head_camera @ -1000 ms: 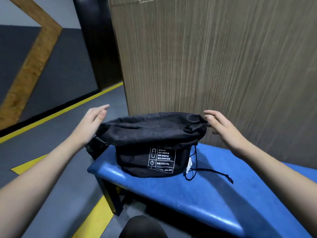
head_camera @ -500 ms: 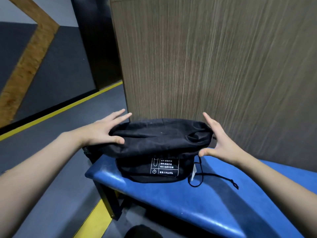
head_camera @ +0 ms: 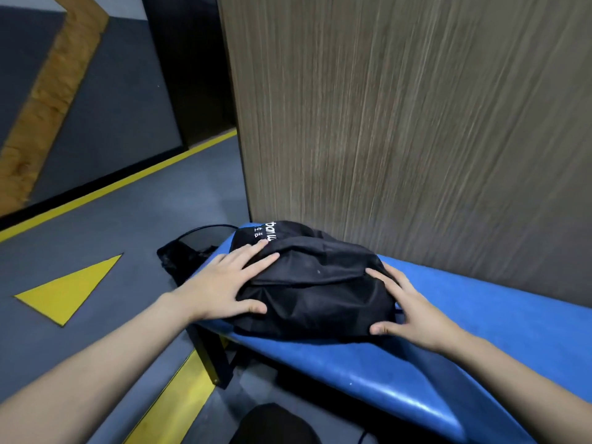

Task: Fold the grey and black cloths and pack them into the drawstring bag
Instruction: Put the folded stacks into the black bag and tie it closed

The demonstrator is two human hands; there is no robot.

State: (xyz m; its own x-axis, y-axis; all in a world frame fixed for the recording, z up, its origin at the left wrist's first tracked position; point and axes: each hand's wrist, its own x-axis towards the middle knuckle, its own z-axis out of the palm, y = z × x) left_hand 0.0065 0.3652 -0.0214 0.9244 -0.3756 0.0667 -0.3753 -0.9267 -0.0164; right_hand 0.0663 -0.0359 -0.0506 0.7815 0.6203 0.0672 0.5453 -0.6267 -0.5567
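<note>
A full black drawstring bag [head_camera: 315, 288] lies on its side at the left end of the blue padded bench [head_camera: 480, 341], white lettering showing on its far end. My left hand [head_camera: 224, 283] lies flat on the bag's left side, fingers spread and straight, thumb against the front. My right hand [head_camera: 405, 310] presses the bag's right side with straight fingers, thumb low at the front. The grey and black cloths are not visible; the bag's opening is hidden.
A wood-grain wall panel [head_camera: 400, 123] rises directly behind the bench. A black mesh item with a wire rim [head_camera: 195, 248] sits on the floor past the bench's left end. Grey floor with yellow markings [head_camera: 70, 290] lies to the left. A dark rounded object [head_camera: 272, 424] is below.
The bag has tipped from upright, label facing me, onto its side. Both hands moved from its upper edges down onto its sides. The cord that trailed on the bench is out of sight.
</note>
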